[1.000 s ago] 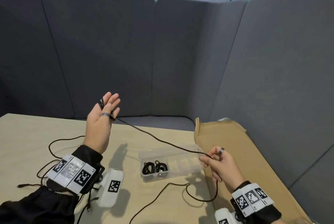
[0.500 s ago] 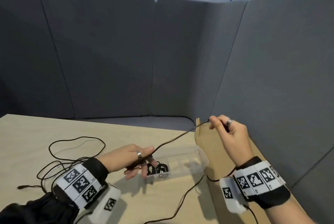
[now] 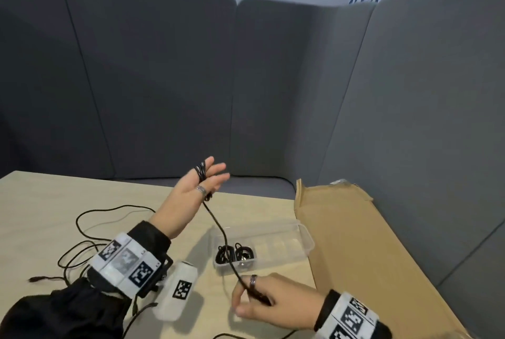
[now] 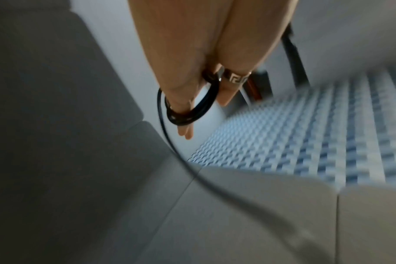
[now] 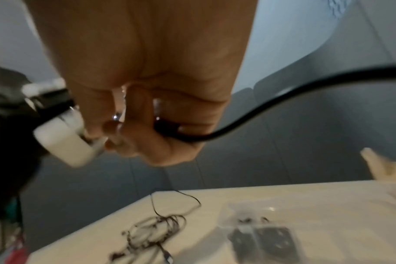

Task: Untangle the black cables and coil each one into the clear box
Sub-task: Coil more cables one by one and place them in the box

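My left hand (image 3: 191,193) is raised above the table with straight fingers. Loops of one black cable (image 3: 201,172) are wound round two of them. From there the cable (image 3: 218,229) slants down over the clear box (image 3: 295,232) to my right hand (image 3: 262,303), which pinches it near the table's front edge. In the left wrist view the wound loops (image 4: 188,114) sit near the fingertips. The right wrist view shows the fingers (image 5: 161,128) curled on the cable (image 5: 260,103). Two coiled cables (image 3: 235,254) lie in the box's left end.
Loose black cables (image 3: 82,232) lie tangled on the left of the wooden table (image 3: 41,202). A flat cardboard sheet (image 3: 355,243) lies to the right of the box. Grey padded sofa backs (image 3: 164,79) surround the table.
My left hand rose from beside the box to above the table. My right hand came down from the cardboard's corner to the front edge, still pinching the cable.
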Available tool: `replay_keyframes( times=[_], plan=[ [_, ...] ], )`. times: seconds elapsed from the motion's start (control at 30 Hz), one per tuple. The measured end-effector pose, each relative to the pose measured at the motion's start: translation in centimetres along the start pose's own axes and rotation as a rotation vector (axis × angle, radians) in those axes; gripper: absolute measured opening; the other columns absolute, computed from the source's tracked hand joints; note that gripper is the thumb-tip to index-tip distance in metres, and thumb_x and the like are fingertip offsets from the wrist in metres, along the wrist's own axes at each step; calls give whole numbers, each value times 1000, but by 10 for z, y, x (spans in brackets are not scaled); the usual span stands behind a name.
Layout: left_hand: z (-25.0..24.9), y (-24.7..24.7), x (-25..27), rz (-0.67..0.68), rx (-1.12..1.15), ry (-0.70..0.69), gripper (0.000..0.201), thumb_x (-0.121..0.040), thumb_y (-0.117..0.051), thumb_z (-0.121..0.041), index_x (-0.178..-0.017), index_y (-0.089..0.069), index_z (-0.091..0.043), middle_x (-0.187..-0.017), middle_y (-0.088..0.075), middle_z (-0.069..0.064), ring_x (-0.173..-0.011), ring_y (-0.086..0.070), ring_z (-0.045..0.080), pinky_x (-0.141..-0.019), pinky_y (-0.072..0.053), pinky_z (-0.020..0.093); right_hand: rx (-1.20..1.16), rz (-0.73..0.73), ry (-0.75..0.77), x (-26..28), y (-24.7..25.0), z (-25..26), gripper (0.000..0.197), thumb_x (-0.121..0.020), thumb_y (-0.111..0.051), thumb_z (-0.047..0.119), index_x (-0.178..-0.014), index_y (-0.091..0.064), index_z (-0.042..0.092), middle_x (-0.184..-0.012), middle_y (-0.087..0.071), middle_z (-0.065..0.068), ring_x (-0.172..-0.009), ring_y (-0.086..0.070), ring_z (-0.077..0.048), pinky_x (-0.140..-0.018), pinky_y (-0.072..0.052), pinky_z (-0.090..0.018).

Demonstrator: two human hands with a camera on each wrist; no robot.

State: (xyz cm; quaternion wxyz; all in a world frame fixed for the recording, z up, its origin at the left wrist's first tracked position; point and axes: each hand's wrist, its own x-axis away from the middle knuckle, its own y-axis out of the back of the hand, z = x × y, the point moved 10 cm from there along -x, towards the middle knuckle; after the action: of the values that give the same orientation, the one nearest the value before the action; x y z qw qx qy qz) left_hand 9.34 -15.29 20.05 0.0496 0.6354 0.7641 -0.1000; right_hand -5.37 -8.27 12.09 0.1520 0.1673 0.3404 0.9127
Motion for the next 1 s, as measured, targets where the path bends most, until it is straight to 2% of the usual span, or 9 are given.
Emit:
replay_keyframes(
  times=[0.13,0.33,0.43,0.5,0.57,0.63,0.7,0.8,1.0],
  plan=[
    [37,-17,22,276,-546,183,108,-58,-33,-93,-132,-43,-15,-116,-59,-6,-98,-60,-10,-95,-41,20,-73,-269,125,7,54,33,17,-92,-53,33,-90,-67,25,-77,-64,9,-74,-59,-5,-76,-47,-27],
    [50,-67,71,778,-380,374,68,-76,-51,-70,-102,-65,-8,-69,-73,2,-59,-62,19,-66,-42,16,-79,-867,60,29,155,-2,5,-82,-69,29,-78,-70,32,-78,-72,7,-77,-65,-7,-78,-52,-32],
    [26,-93,88,943,142,421,47,-92,-49,-43,-116,-62,-4,-81,-74,6,-44,-59,6,-52,-45,17,-112,-630,-32,0,132,-30,22,-89,-60,30,-70,-66,36,-61,-56,6,-58,-51,-8,-63,-46,-30],
    [-2,-99,84,986,447,363,47,-98,-37,-30,-134,-46,-3,-118,-65,18,-79,-71,21,-75,-51,25,-210,-379,-93,-17,90,-45,40,-97,-48,22,-65,-65,38,-56,-46,7,-48,-44,-2,-55,-43,-22],
    [-27,-84,61,823,700,235,49,-101,-23,-19,-144,-21,4,-146,-32,27,-126,-45,41,-111,-31,41,-316,-157,-133,-23,43,-57,35,-100,-41,19,-74,-62,30,-55,-45,6,-41,-43,1,-51,-41,-18],
    [-41,-67,39,618,887,181,49,-99,-18,-14,-144,-13,5,-151,-13,26,-138,-18,43,-119,-10,44,-355,1,-135,-20,5,-59,25,-101,-39,19,-82,-54,26,-59,-43,2,-39,-41,1,-52,-42,-18],
    [-20,-46,17,330,908,218,49,-92,-26,-13,-138,-35,2,-144,-36,25,-132,-39,38,-111,-30,40,-387,86,-154,-15,-17,-54,20,-100,-41,20,-83,-50,26,-60,-41,3,-42,-40,1,-51,-44,-16],
    [9,-6,5,6,404,86,44,-97,-27,-10,-138,-42,-5,-126,-61,11,-117,-58,23,-102,-45,33,-288,113,-118,-9,-21,-26,10,-95,-52,28,-86,-48,26,-60,-44,7,-43,-42,-1,-42,-40,-12],
    [44,-13,20,320,-1066,62,52,-90,-36,-57,-118,-57,-17,-115,-66,-1,-97,-62,5,-87,-44,22,-60,-428,-57,1,84,-20,6,-92,-57,27,-87,-60,26,-73,-58,14,-68,-53,4,-66,-40,-13]
  ],
)
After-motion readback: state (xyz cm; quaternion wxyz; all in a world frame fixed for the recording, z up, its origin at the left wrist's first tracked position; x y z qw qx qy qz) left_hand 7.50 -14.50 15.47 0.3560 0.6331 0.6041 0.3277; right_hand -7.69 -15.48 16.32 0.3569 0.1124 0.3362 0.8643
